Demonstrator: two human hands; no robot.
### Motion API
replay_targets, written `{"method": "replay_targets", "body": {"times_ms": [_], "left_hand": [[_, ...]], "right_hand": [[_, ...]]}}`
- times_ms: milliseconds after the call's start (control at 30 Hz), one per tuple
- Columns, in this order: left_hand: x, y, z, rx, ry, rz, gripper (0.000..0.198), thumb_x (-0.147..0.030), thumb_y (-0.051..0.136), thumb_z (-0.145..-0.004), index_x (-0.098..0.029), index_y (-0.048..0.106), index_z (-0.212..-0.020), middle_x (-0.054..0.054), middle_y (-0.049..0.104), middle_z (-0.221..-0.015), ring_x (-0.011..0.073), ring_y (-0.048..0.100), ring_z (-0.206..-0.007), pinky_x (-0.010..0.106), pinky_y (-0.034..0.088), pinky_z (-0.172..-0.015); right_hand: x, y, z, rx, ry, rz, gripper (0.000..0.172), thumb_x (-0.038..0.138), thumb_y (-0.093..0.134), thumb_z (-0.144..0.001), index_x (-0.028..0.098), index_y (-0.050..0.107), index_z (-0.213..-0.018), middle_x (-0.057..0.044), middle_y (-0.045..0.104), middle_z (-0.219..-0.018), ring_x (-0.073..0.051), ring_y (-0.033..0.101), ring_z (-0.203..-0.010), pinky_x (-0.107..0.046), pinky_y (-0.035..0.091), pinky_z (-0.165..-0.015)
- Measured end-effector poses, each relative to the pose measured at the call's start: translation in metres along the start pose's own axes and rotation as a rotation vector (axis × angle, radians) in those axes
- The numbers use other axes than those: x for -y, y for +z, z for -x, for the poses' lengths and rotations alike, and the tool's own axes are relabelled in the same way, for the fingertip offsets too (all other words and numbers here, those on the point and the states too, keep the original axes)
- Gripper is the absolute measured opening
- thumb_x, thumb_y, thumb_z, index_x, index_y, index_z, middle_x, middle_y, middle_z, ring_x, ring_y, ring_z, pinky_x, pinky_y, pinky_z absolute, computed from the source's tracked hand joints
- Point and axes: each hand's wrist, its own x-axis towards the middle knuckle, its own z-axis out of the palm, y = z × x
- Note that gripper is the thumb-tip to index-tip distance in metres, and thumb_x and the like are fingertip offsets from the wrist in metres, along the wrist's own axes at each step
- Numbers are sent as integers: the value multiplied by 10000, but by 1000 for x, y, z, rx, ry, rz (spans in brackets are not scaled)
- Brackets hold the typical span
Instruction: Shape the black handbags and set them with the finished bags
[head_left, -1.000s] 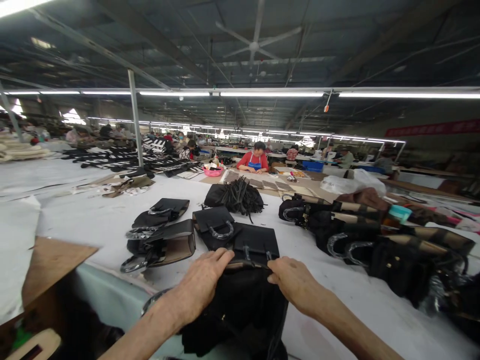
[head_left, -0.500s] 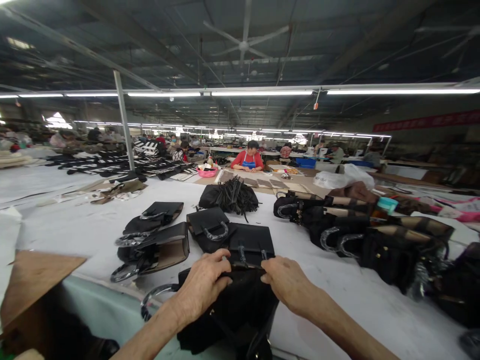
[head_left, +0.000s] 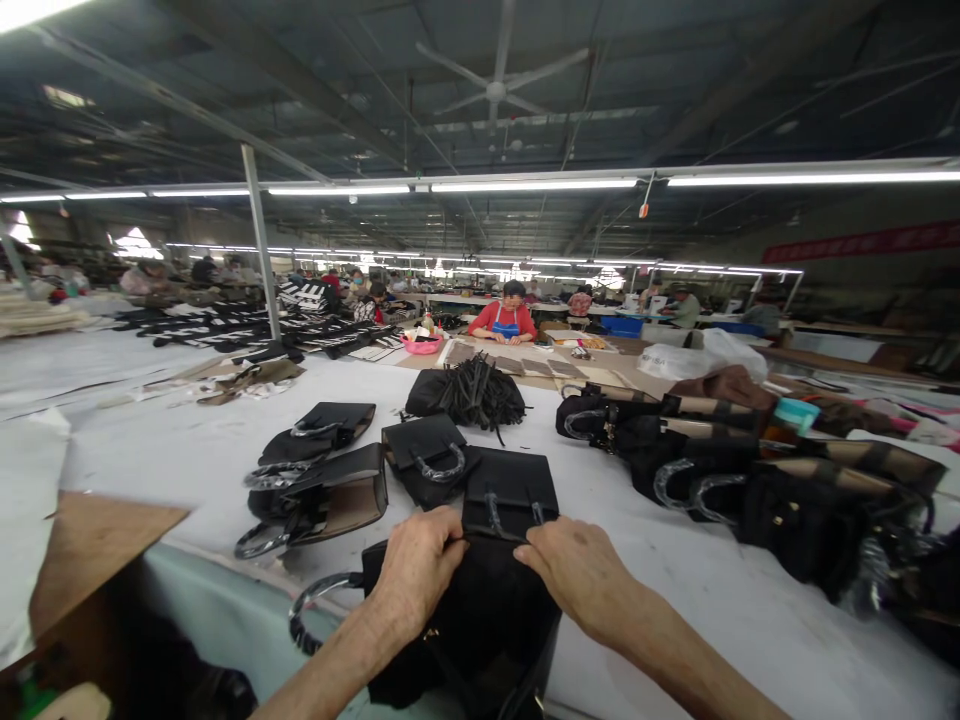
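Note:
A black handbag hangs at the near edge of the table, its top rim between my hands. My left hand pinches the rim on the left side. On the right side, my right hand grips the same rim with fingers bent over it. A plastic-wrapped handle sticks out to the left of the bag. Just beyond my hands lies another black handbag with wrapped handles. Beside it rests a black bag, and further left an open black bag shows its beige lining.
A bundle of black straps lies further back on the white table. On the right stands a row of black handbags. A person in red sits across the table near a pink basket. Brown board lies at left.
Both hands stay on the bag's rim, and the left fingers have closed further over it. The whole scene has shifted slightly to the right in view.

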Motion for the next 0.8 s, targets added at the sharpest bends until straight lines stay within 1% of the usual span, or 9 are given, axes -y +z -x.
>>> {"method": "replay_targets", "body": {"times_ms": [100,267,333,400,467,500,667,800], "left_hand": [[2,3,-1,-22,-52,14,72,-178,515,-707,-195,505,-638,-41,527,-626,107,478,-618,212,268,-571],[8,9,-5,-64,-148,75,149,-188,547,-657,-185,419,-580,-64,457,-554,94,418,-557,208,236,-525],[8,8,-6,-68,-173,86,134,-193,556,-642,-193,425,-615,-68,452,-562,94,411,-559,207,233,-521],[7,5,-7,-62,-189,119,138,-186,569,-625,-210,460,-706,-71,483,-604,100,433,-592,203,245,-534],[5,1,-9,-31,-194,175,241,-172,580,-608,-230,490,-824,-67,531,-673,108,466,-642,199,269,-562],[5,0,-11,-4,-194,197,272,-169,584,-602,-235,505,-854,-60,549,-707,114,479,-667,200,281,-577],[7,-8,-14,150,-177,261,203,-199,600,-594,-217,609,-796,-29,582,-747,155,509,-759,218,326,-646],[11,-17,-14,239,-113,312,280,-222,636,-560,-207,631,-840,-29,595,-771,169,511,-773,224,345,-649]], "right_hand": [[1,1,0,-14,28,-3,333,335,340,-865,204,622,-745,-68,670,-772,-248,616,-745,-323,415,-615],[-3,7,0,-64,-54,41,348,314,305,-874,208,610,-744,-63,663,-756,-234,613,-702,-312,415,-579],[-3,7,0,-66,-26,19,356,331,309,-874,208,614,-738,-63,665,-753,-233,614,-707,-313,414,-588],[-2,6,0,-67,13,-13,378,356,307,-875,204,620,-728,-67,669,-762,-234,617,-728,-317,413,-610],[-1,4,0,-62,29,-33,393,372,302,-876,201,624,-728,-72,670,-771,-237,618,-744,-322,412,-626],[-1,4,-1,-60,27,-36,392,372,303,-875,200,624,-732,-73,670,-774,-239,618,-749,-324,411,-628],[-1,2,-2,-49,-17,-23,376,319,298,-877,198,617,-717,-67,664,-754,-243,616,-732,-321,410,-600],[-2,1,-3,-38,-28,-14,375,320,303,-877,196,619,-719,-65,664,-765,-248,615,-736,-320,408,-597]]}}
